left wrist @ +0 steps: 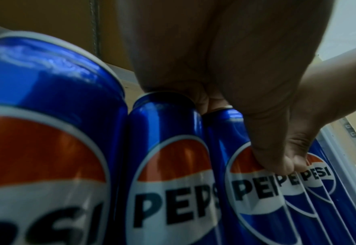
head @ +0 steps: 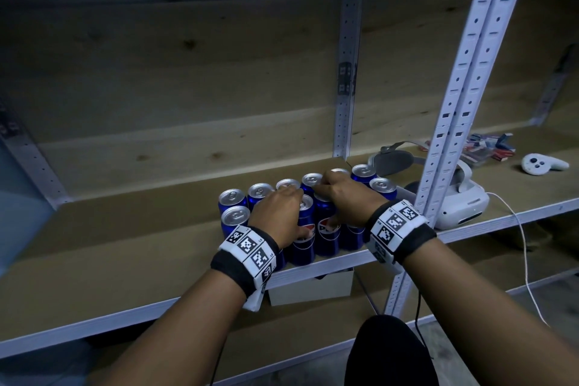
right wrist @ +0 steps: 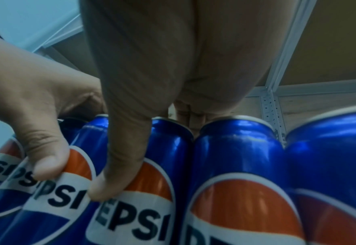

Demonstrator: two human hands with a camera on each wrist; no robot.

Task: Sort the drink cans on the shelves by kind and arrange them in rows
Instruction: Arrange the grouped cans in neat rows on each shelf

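— From the head view, where did the blue cans (head: 326, 226) stand?
— Upright in two rows at the shelf (head: 316, 266) front, directly under both hands.
— And the wrist views?
— The left hand (left wrist: 225, 69) clasped one front can (left wrist: 254, 174); the right hand (right wrist: 151, 66) clasped its neighbour (right wrist: 135, 199), thumbs nearly touching.

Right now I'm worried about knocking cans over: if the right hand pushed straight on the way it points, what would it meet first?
Probably the back-row cans just beyond the right hand, then the shelf's wooden back panel; depth is unclear.
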